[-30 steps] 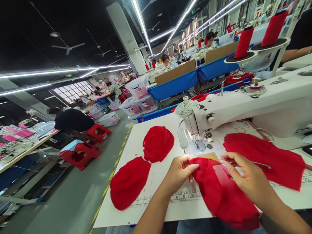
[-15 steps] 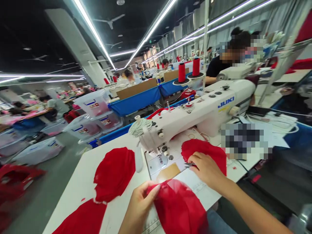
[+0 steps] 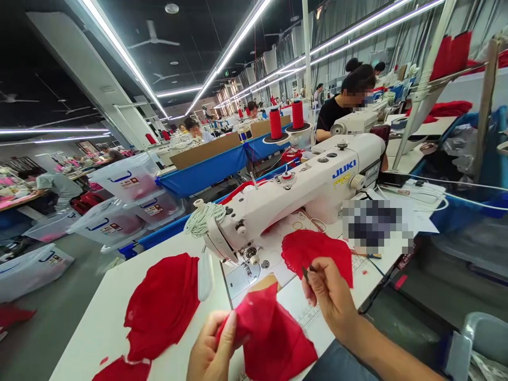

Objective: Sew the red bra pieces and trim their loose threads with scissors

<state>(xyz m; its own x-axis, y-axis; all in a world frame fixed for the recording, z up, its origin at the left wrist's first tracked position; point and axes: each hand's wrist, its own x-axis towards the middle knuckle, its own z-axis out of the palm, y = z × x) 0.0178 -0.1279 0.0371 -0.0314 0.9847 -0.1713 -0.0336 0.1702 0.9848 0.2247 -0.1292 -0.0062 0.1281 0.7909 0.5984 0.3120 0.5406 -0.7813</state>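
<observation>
My left hand (image 3: 216, 338) pinches the upper edge of a red fabric piece (image 3: 273, 338), which hangs down over the table's front edge. In my right hand (image 3: 331, 293) is a small pair of dark thread snips (image 3: 307, 272), partly hidden by the fingers. They are held apart from the fabric in my left hand. Behind the right hand, another red fabric piece (image 3: 313, 246) lies beside the sewing machine (image 3: 293, 193). A stack of red fabric pieces (image 3: 164, 304) rests on the table to the left, with more red fabric (image 3: 123, 370) in front of it.
The white table (image 3: 95, 312) carries the machine, with a coil of pale cord (image 3: 206, 219) on its head. Red thread spools (image 3: 275, 124) stand behind. Clear plastic bins (image 3: 123, 180) are stacked at left. A co-worker (image 3: 345, 100) sits beyond the machine; a grey chair (image 3: 476, 338) is at right.
My left hand has lifted and turned the fabric, so a corner now points up. The right hand, with the snips, has turned upright and drawn slightly nearer. My view has shifted right.
</observation>
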